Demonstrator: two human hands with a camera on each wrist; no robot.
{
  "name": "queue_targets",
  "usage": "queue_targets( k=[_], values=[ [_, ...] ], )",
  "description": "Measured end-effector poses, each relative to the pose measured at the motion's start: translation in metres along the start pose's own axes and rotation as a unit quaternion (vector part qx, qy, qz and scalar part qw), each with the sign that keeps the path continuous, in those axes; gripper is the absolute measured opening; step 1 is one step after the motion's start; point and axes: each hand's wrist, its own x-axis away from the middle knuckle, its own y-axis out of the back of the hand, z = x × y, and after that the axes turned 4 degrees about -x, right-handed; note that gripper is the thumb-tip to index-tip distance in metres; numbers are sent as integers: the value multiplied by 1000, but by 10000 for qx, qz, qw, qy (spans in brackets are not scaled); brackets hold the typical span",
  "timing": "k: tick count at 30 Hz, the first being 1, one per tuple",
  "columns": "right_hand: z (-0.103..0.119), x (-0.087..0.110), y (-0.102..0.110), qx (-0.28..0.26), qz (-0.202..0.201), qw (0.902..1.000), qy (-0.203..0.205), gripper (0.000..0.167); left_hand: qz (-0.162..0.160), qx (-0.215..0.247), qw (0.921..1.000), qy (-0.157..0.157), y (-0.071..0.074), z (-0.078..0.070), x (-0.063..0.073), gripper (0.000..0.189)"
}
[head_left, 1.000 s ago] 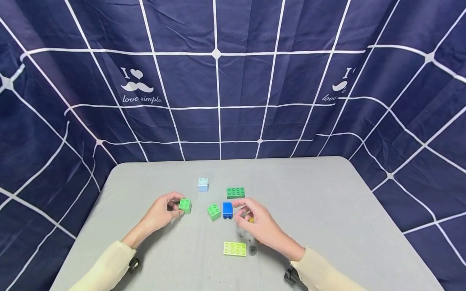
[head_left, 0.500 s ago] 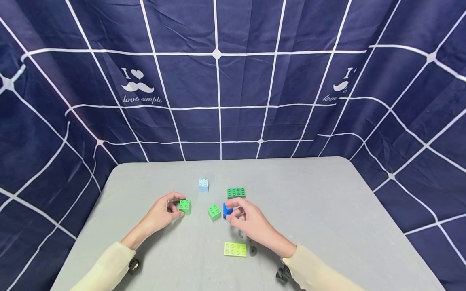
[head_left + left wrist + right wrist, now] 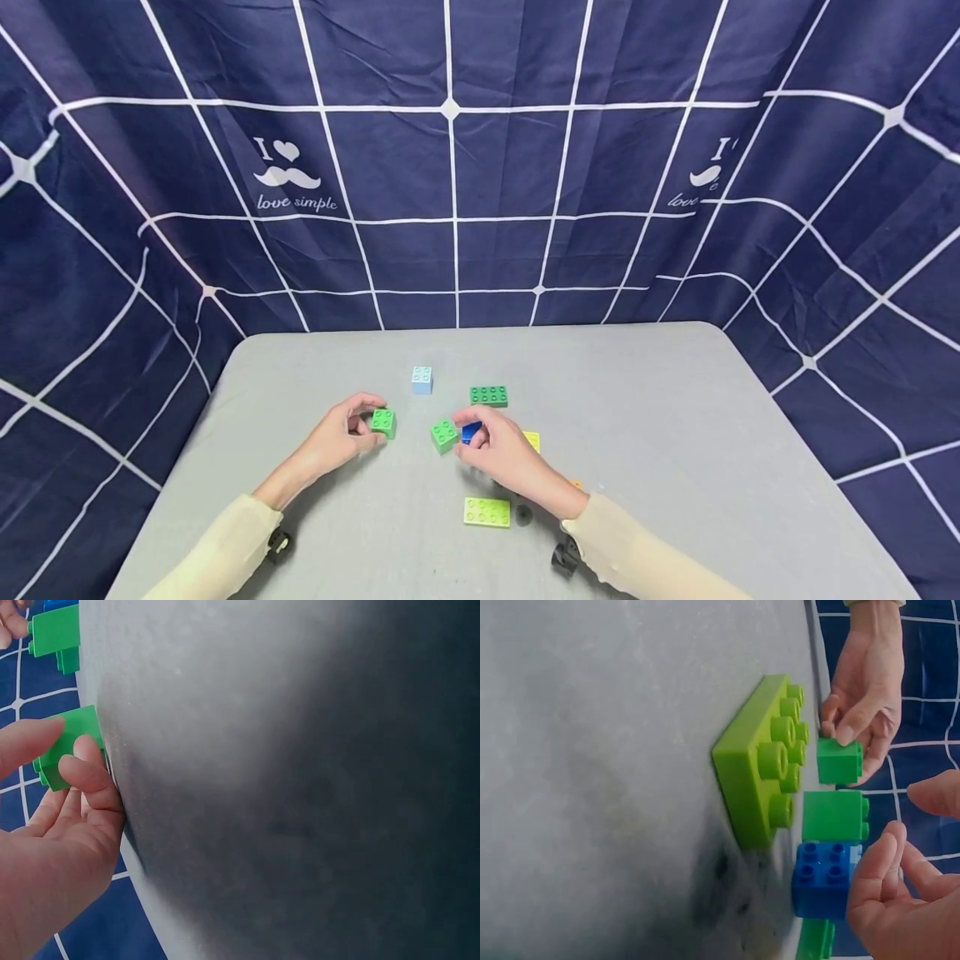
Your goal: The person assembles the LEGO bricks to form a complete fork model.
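On the left side of the table, my left hand (image 3: 337,440) pinches a bright green toy building block (image 3: 384,422) between thumb and fingers, its studs facing up. The left wrist view shows the thumb on one face of that block (image 3: 84,722) and fingertips on another. My right hand (image 3: 504,452) hovers over a blue block (image 3: 470,432), partly hiding it, with fingertips beside a second bright green block (image 3: 444,436). In the right wrist view, its thumb and fingers stand apart with nothing between them. There the blue block (image 3: 823,891) lies with studs turned sideways.
A light blue block (image 3: 422,380) and a dark green block (image 3: 489,396) sit farther back. Nearer the front lies a lime green block (image 3: 487,512). A yellow piece (image 3: 532,440) and an orange piece (image 3: 576,483) show partly behind the right hand and forearm.
My right hand has moved left, from beside the blue block to over it and up to the middle green block. The left hand keeps its hold on its green block.
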Motion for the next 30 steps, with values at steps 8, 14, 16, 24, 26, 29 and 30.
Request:
queue_targets(
  k=[8, 14, 16, 24, 26, 29, 30],
  values=[
    [-4, -9, -8, 300, -65, 9995, -19, 48, -12, -36, 10000, -9, 0, -3, 0, 42],
    [0, -14, -10, 693, -211, 9973, -129, 53, -5, -44, 10000, 35, 0, -3, 1, 41],
    [0, -16, -11, 918, -230, 9954, -167, 54, 0, -50, 10000, 11, 0, -3, 1, 40],
    [-1, -26, -11, 1478, -142, 9887, -204, 52, 20, -20, 10000, -29, 1, -3, 2, 39],
    [-1, -28, -11, 1518, -113, 9880, -266, 50, 26, 23, 10000, 9, 2, -3, 2, 41],
    [0, -29, -10, 1555, -73, 9872, -344, 47, 31, 124, 9999, 25, 2, -4, 2, 42],
    [0, -29, -9, 1544, -57, 9873, -361, 45, 33, 135, 9999, 24, 2, -4, 2, 42]
  ],
)
